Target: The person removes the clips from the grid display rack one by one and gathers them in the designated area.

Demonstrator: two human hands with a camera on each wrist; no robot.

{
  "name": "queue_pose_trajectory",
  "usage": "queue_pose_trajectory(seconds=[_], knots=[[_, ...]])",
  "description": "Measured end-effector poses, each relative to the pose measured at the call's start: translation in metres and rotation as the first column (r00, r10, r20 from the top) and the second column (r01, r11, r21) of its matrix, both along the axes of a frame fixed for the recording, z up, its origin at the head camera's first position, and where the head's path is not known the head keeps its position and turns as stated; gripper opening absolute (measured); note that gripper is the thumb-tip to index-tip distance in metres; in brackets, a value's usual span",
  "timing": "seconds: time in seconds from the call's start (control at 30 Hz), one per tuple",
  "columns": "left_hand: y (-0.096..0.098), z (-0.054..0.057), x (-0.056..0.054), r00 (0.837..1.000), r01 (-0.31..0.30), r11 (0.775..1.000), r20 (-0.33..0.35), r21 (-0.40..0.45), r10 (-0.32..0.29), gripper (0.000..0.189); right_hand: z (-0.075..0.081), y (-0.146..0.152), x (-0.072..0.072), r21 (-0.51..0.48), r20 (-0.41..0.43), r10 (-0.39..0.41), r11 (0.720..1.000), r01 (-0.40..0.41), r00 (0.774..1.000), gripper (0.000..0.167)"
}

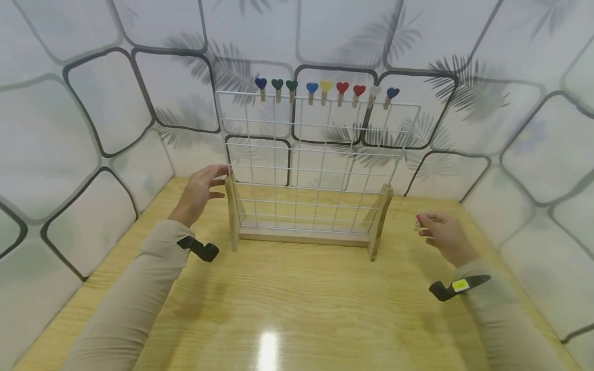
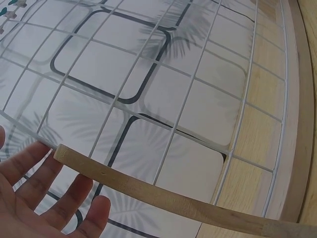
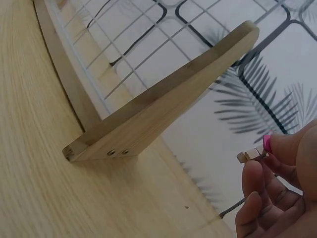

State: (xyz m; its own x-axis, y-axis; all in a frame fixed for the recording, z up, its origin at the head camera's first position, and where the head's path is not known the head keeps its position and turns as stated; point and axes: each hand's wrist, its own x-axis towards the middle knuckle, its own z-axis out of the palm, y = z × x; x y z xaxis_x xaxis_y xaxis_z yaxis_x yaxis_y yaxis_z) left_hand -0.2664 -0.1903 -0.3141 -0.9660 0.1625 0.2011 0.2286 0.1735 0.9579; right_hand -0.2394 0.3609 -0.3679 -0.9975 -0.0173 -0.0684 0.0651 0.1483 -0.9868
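Observation:
A white wire grid rack [image 1: 308, 188] stands upright on a wooden base. My left hand [image 1: 200, 191] is at the rack's left wooden post [image 2: 148, 191], its fingertips touching around the post's upper end, fingers loosely extended. Off to the right of the rack, my right hand [image 1: 446, 236] pinches a small wooden clothespin [image 3: 251, 154] with a pink top between thumb and fingers, apart from the right wooden post [image 3: 168, 94]. Along the rack's top wire sit several heart-topped clothespins [image 1: 342, 93] in blue, green, yellow, red and white.
The rack stands on a light wood-grain table [image 1: 297, 293]. Behind and at both sides rise pale walls [image 1: 60, 129] with dark rounded outlines and leaf prints. Each wrist carries a black camera mount [image 1: 199, 248].

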Motion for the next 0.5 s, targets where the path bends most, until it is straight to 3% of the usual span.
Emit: queue_pose_trajectory(seconds=[0.27, 0.5], knots=[[-0.001, -0.002, -0.002, 1.0, -0.004, 1.0, -0.015, -0.009, 0.004, 0.054, -0.038, 0.007, -0.002, 0.149, 0.036, -0.017, 0.989, 0.012, 0.999, 0.015], [-0.001, -0.002, -0.001, 1.0, -0.002, 1.0, -0.023, -0.014, 0.002, 0.056, -0.063, 0.006, -0.003, 0.21, 0.035, -0.039, 0.977, 0.031, 0.999, 0.048]])
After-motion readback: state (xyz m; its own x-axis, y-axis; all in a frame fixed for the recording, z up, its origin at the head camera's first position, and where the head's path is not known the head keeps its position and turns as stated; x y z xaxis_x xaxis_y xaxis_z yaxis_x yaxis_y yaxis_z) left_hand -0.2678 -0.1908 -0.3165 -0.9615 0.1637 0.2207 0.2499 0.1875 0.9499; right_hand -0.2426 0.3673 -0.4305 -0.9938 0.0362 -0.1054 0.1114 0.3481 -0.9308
